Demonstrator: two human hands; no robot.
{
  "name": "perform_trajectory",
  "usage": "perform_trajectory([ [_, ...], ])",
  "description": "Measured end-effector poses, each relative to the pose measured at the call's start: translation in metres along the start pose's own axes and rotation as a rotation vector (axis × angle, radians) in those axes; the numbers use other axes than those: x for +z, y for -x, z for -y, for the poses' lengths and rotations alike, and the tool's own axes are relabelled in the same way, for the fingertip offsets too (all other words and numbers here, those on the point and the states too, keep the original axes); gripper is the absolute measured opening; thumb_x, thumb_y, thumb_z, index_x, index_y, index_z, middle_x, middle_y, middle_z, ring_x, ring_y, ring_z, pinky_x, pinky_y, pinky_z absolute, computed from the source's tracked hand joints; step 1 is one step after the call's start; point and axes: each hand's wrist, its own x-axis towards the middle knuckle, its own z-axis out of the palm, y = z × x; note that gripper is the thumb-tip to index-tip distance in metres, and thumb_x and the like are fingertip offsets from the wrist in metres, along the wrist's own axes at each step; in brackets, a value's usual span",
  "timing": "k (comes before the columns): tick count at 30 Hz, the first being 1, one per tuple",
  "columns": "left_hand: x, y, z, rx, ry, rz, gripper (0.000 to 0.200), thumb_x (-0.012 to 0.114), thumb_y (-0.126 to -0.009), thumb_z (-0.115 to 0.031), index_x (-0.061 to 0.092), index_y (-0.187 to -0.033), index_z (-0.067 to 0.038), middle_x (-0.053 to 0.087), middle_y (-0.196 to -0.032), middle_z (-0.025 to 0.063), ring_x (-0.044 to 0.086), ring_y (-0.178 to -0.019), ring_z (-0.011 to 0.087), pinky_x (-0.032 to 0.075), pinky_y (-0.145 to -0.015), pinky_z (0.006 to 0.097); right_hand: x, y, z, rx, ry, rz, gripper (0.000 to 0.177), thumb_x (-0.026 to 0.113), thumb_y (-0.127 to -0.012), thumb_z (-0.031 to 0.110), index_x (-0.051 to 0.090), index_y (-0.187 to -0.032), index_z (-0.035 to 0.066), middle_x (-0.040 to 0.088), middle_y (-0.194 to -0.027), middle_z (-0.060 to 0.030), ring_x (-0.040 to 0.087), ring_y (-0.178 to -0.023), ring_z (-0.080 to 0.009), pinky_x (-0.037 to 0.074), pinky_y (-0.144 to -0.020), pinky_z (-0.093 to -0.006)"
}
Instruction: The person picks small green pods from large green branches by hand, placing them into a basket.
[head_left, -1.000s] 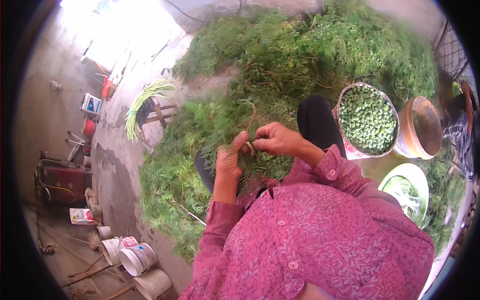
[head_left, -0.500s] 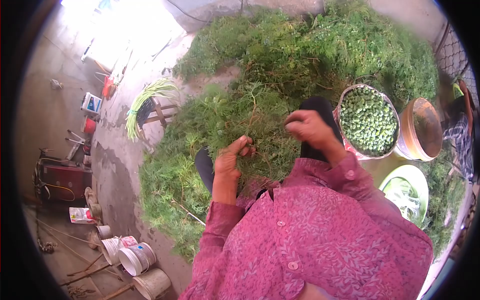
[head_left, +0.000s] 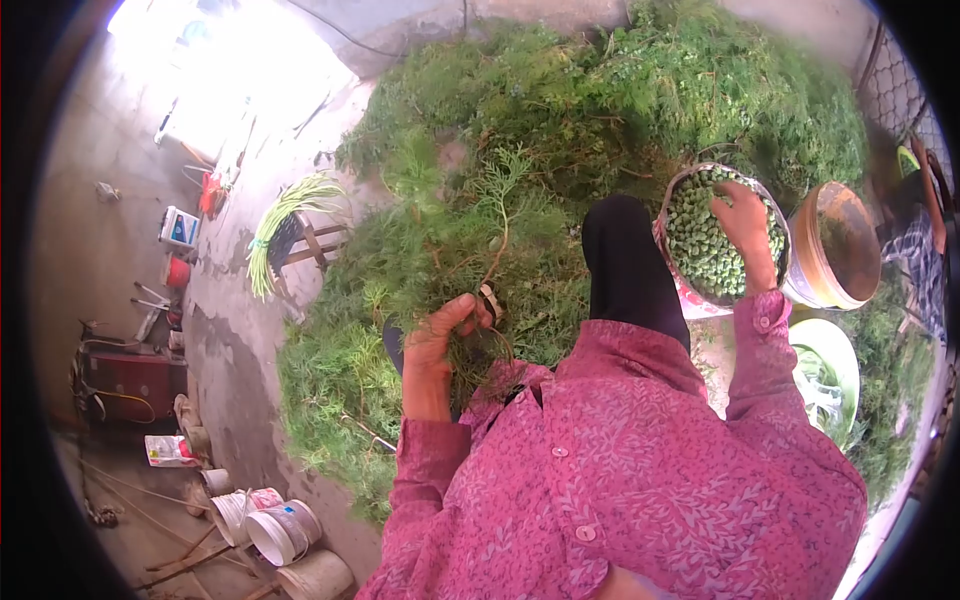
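Note:
My left hand (head_left: 452,328) is closed around the lower stem of a leafy evergreen branch (head_left: 503,215), which rises in front of my lap with its feathery tip upward. A small pale and dark item by those fingertips is too small to make out. To the right, my right hand (head_left: 745,225) is over a lined bucket (head_left: 662,235) nearly full of small green cones (head_left: 700,240). Its fingers look loosely bent and a little apart, with nothing visible in them. More cut greenery (head_left: 350,350) lies around my knees.
A large heap of branches (head_left: 600,90) lies ahead against the wall. Right of the cones stand a brown bucket (head_left: 868,235) and a pale green basin (head_left: 845,375). At left are a stool (head_left: 318,240) with a bundle of long green stalks (head_left: 268,235) and several white buckets (head_left: 285,530).
My right hand has moved right, from above my lap to over the cones. My left hand keeps hold of the branch and has shifted slightly left and down.

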Motion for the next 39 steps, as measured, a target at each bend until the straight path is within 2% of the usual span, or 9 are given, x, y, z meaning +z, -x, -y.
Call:
perform_trajectory([
  [3,0.004,-0.003,0.002,-0.003,-0.085,0.042,0.023,0.070,-0.069,-0.018,0.057,-0.071,0.001,0.046,-0.060,0.0057,0.053,-0.068,0.0232,0.042,-0.063,0.0312,-0.010,-0.001,0.078,0.062,-0.613,0.326,0.030,0.060,-0.077,0.023,0.063,-0.099,0.002,0.063,-0.092,-0.0099,0.059,-0.082,-0.0182,0.046,-0.077,-0.0265],
  [9,0.009,-0.003,0.002,0.015,-0.204,0.055,0.023,0.071,-0.068,-0.018,0.059,-0.071,0.001,0.052,-0.063,0.0074,0.052,-0.065,0.0195,0.042,-0.060,0.0293,0.048,0.015,0.168,-0.251,-0.732,0.868,0.040,0.065,-0.077,0.035,0.061,-0.096,0.000,0.063,-0.085,-0.0072,0.056,-0.077,-0.0116,0.044,-0.071,-0.0263],
  [12,0.012,0.005,-0.001,0.021,-0.160,0.055,0.033,0.069,-0.068,-0.007,0.056,-0.098,0.000,0.061,-0.071,0.0090,0.057,-0.061,0.0161,0.042,-0.053,0.0234,0.061,0.025,0.178,-0.126,-0.929,1.102,0.044,0.067,-0.076,0.037,0.061,-0.098,0.000,0.062,-0.082,-0.0069,0.055,-0.076,-0.0109,0.043,-0.070,-0.0259],
  [20,-0.007,0.002,0.010,0.044,-0.116,0.028,0.038,0.069,-0.069,-0.008,0.053,-0.103,-0.001,0.060,-0.072,0.0078,0.056,-0.061,0.0151,0.042,-0.051,0.0229,0.075,0.045,0.192,-0.173,-0.959,1.055,0.020,0.064,-0.079,0.022,0.061,-0.086,0.004,0.058,-0.071,0.0020,0.048,-0.067,-0.0048,0.041,-0.059,-0.0237],
  [26,0.006,0.027,0.005,0.223,-0.148,-0.037,0.033,0.070,-0.072,-0.016,0.055,-0.099,-0.005,0.060,-0.071,0.0048,0.054,-0.058,0.0118,0.038,-0.047,0.0212,0.100,0.053,0.188,-0.459,-0.336,0.378,0.017,0.063,-0.076,0.016,0.060,-0.083,0.002,0.057,-0.067,-0.0028,0.050,-0.062,-0.0103,0.043,-0.056,-0.0267],
  [29,-0.012,0.027,-0.001,0.149,-0.250,-0.036,0.029,0.068,-0.073,-0.020,0.054,-0.091,-0.002,0.057,-0.062,0.0079,0.053,-0.054,0.0146,0.034,-0.045,0.0222,0.115,0.039,0.171,0.443,-1.266,0.843,0.013,0.060,-0.078,0.014,0.057,-0.089,0.007,0.059,-0.075,-0.0023,0.056,-0.064,-0.0129,0.045,-0.053,-0.0277],
  [32,-0.019,0.023,0.001,0.196,-0.234,-0.020,0.032,0.068,-0.072,-0.018,0.053,-0.095,-0.001,0.057,-0.063,0.0080,0.053,-0.053,0.0141,0.035,-0.044,0.0219,0.104,0.038,0.175,0.576,-1.750,1.064,0.013,0.057,-0.082,0.014,0.055,-0.094,0.010,0.059,-0.082,-0.0007,0.057,-0.065,-0.0118,0.046,-0.054,-0.0244],
  [37,-0.013,0.025,-0.004,0.157,-0.189,-0.001,0.036,0.070,-0.071,-0.013,0.052,-0.099,-0.002,0.059,-0.070,0.0066,0.056,-0.057,0.0137,0.040,-0.046,0.0223,0.057,0.044,0.224,0.627,-1.547,1.095,0.023,0.058,-0.082,0.020,0.054,-0.102,0.009,0.060,-0.086,-0.0014,0.056,-0.066,-0.0128,0.045,-0.058,-0.0273],
  [39,-0.016,0.026,-0.005,0.127,-0.176,0.023,0.035,0.071,-0.070,-0.011,0.053,-0.099,-0.004,0.060,-0.076,0.0052,0.058,-0.061,0.0142,0.046,-0.049,0.0240,0.045,0.039,0.234,-0.036,-0.783,1.181,0.033,0.063,-0.078,0.024,0.055,-0.104,0.006,0.062,-0.080,-0.0030,0.055,-0.065,-0.0135,0.043,-0.058,-0.0279],
])
